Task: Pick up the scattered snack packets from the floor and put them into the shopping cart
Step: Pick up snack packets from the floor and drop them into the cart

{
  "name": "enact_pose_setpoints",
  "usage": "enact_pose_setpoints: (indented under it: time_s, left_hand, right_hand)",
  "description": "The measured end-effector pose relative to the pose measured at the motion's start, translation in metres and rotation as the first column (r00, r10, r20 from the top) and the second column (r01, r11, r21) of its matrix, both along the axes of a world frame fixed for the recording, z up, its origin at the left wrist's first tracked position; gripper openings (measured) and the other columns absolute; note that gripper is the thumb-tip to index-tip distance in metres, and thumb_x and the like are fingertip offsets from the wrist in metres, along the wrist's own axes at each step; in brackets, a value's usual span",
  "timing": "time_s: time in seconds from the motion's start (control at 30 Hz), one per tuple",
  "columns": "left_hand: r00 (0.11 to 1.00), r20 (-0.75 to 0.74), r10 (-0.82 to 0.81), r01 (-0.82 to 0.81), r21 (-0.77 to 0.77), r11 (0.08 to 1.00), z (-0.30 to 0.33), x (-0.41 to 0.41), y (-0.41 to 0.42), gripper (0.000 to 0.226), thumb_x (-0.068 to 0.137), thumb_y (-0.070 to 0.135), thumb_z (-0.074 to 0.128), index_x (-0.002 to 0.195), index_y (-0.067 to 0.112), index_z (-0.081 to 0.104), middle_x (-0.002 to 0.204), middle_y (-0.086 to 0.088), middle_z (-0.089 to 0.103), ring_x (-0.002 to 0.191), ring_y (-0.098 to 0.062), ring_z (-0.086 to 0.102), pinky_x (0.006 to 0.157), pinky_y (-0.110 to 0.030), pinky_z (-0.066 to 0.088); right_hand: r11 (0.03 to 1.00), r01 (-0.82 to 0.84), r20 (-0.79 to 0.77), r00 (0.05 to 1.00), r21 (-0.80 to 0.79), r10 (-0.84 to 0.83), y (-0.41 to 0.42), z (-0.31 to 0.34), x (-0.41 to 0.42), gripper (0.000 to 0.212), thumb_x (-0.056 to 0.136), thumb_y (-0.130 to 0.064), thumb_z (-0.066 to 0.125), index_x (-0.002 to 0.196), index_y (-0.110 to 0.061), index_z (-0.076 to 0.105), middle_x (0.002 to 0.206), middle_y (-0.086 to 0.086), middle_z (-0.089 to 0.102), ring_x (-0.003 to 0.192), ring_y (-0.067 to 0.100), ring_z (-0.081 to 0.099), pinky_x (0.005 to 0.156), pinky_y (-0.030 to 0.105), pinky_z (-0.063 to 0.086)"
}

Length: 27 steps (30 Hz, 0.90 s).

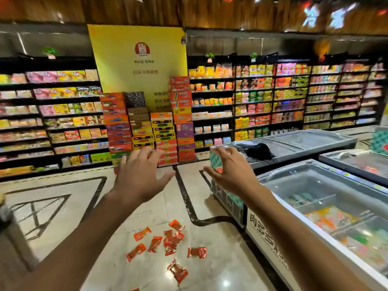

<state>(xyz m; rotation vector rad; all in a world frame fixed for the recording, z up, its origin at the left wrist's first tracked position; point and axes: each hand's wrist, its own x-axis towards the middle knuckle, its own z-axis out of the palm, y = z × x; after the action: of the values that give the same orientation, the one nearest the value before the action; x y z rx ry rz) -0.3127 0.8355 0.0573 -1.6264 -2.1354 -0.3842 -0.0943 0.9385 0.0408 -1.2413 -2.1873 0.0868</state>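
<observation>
Head camera view of a shop aisle: both arms stretch forward at about chest height, the left hand (139,175) with its fingers (144,153) spread and straight, holding nothing, and the right hand (231,172) likewise empty, its fingers (220,152) loosely extended in front of the corner of a chest freezer (315,185). The snack packets (168,242), small red-orange wrappers, lie scattered on the pale tiled floor (63,206) well below both sets of fingers, between the 2 forearms and nearer the viewer than the hands; roughly 8 or 9 can be counted, some overlapping, 1 cut off at the bottom edge. Beyond the fingers stand a stack of boxed goods (151,131) against a yellow sign (138,59) and long stocked shelves (273,97). No shopping cart can be identified with certainty; a blurred grey shape at the far left edge, level with the left forearm, may be part of one. Judging by this, the task is at its start: no packet is lifted yet. The next move calls for bending down, lowering the fingers to the cluster and pinching thin, slippery wrappers off a glossy floor, probably 1 or 2 at a time.
</observation>
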Motion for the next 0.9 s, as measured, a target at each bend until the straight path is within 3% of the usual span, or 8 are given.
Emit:
enact_pose_setpoints:
  time_s: [0.4, 0.9]
  left_hand:
    - [0.954, 0.016, 0.298, -0.298, 0.007, 0.955, 0.002, -0.16, 0.0, 0.076, 0.091, 0.076, 0.037, 0.154, 0.033, 0.034, 0.163, -0.001, 0.032, 0.149, -0.028, 0.028, 0.12, -0.054, 0.027]
    - [0.934, 0.09, 0.346, -0.351, 0.046, 0.935, -0.008, -0.323, 0.034, 0.072, 0.092, 0.073, 0.039, 0.152, 0.032, 0.035, 0.162, 0.0, 0.031, 0.149, -0.027, 0.027, 0.119, -0.054, 0.027]
  right_hand:
    - [0.96, -0.278, -0.01, 0.961, 0.028, 0.278, 0.059, -0.008, -0.199, 0.072, 0.089, -0.065, 0.053, 0.148, -0.029, 0.033, 0.148, 0.008, 0.039, 0.133, 0.029, 0.041, 0.105, 0.043, 0.043]
    - [0.934, -0.353, 0.077, 0.934, 0.055, 0.348, 0.108, -0.01, -0.38, 0.071, 0.088, -0.064, 0.055, 0.148, -0.033, 0.032, 0.149, 0.008, 0.038, 0.129, 0.03, 0.045, 0.1, 0.045, 0.047]
